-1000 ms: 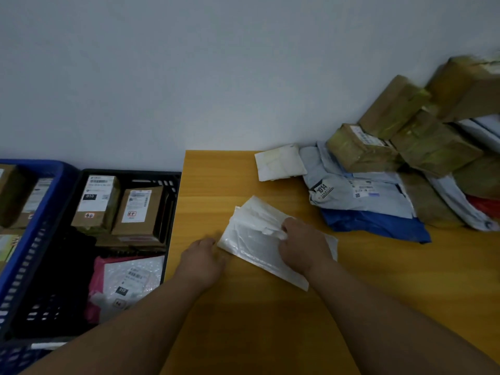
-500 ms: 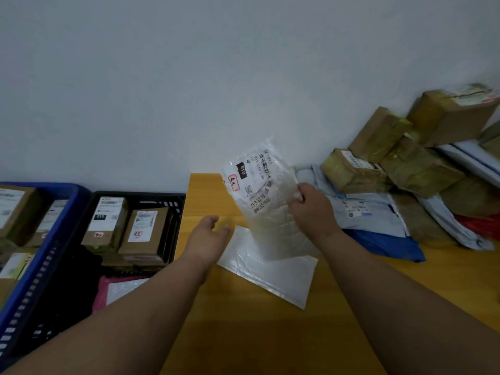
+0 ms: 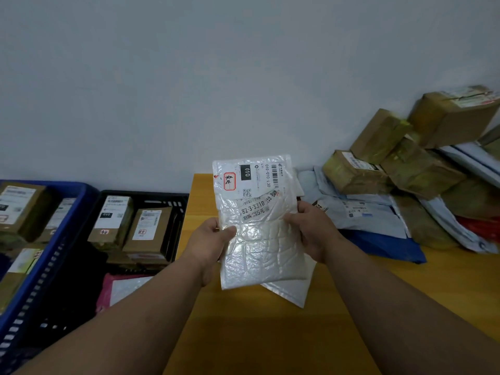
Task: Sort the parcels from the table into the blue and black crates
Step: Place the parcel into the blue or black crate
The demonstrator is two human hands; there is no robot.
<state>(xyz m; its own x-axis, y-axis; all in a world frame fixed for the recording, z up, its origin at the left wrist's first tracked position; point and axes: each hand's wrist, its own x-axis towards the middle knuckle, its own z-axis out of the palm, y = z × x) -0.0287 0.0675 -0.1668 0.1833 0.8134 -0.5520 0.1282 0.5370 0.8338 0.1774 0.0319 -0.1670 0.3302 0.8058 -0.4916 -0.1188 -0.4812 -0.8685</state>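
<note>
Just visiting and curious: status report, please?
Left hand and right hand grip white bubble mailer, label up, above table. Black crate left. Nothing blocking.

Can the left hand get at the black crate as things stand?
Probably yes, but not freely: the left hand grips the white bubble mailer together with the right hand. The black crate sits just left of it, open-topped, nothing between.

plain white wall (image 3: pixel 243 77) behind
</note>
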